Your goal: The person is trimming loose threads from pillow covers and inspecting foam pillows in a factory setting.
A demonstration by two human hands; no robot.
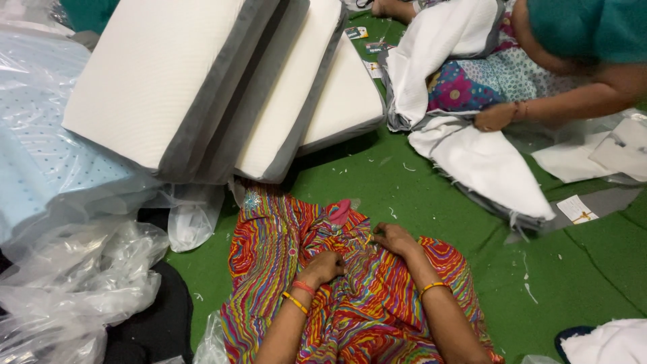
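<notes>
- A green floor covering [593, 269] is spreading across the scene, flecked with small white scraps.
- The person is sitting on it with a multicoloured striped cloth [350, 296] lying over the lap, bunched into folds near the middle.
- The left hand [322, 267] is curling closed, fingers pressing into a fold of the striped cloth; bangles are circling that wrist.
- The right hand [394, 239] is resting just beside it, fingertips pinching at the same bunched fold; whether anything small is sitting between the fingers cannot be told.
- Three white pillows with grey edging [202, 87] are leaning against one another beyond the lap.
- Clear plastic bags [74, 276] are piling up on the left, with a pale blue dotted foam slab [40, 155] above them.
- At upper right, a co-worker's hand [495, 118] is pressing on a white pillow cover [482, 162].
- A small paper tag [577, 209] is lying on the floor near that cover.
</notes>
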